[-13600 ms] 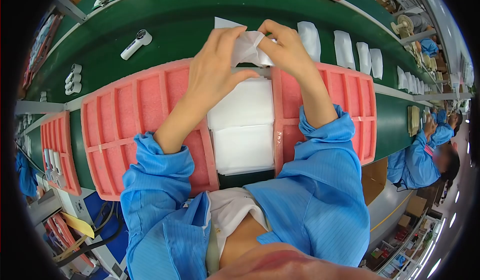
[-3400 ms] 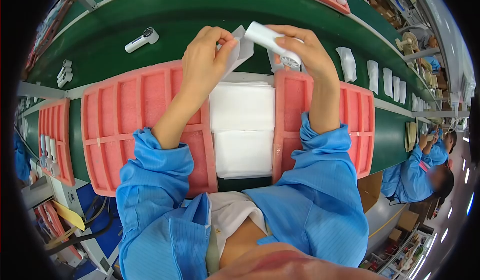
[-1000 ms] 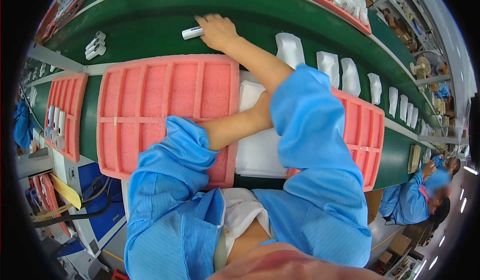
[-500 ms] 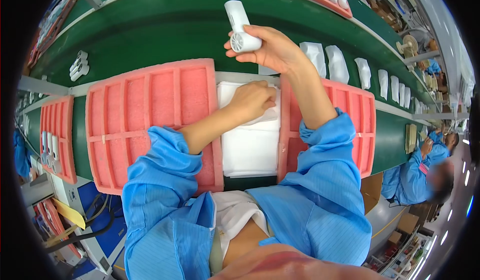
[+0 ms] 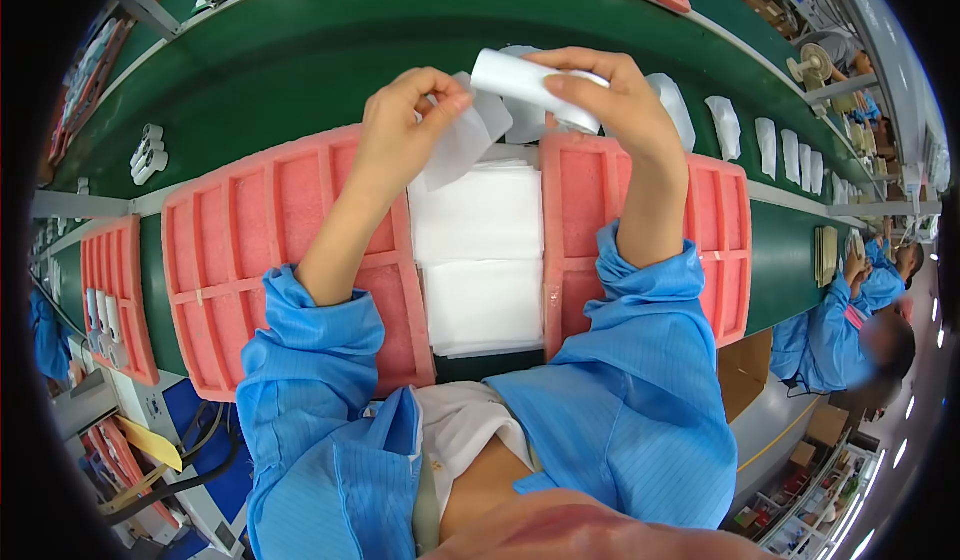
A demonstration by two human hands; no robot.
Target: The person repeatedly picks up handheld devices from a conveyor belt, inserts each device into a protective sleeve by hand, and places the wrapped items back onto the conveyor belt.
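My left hand [image 5: 405, 125] pinches a thin white translucent sleeve [image 5: 462, 140] at its upper edge. Just right of it, my right hand [image 5: 615, 95] is wrapped round a white handheld device [image 5: 520, 78], whose tube end points left towards the sleeve. The device's round head is mostly covered by my fingers. Below my hands, two stacks of white sleeves, an upper one [image 5: 475, 215] and a lower one [image 5: 483, 305], lie between a left pink foam tray [image 5: 290, 200] and a right pink foam tray [image 5: 590, 175].
Wrapped white items [image 5: 723, 128] stand in a row on the green bench [image 5: 330, 70] at right. Several bare devices [image 5: 149, 155] lie at left, beside a smaller pink tray [image 5: 125, 260] holding more. A co-worker in blue [image 5: 830, 345] sits at far right.
My left hand has lifted a sleeve from the stack. My right hand has moved right, turning the device from upright to pointing left. Earlier, it picked that device off the bench.
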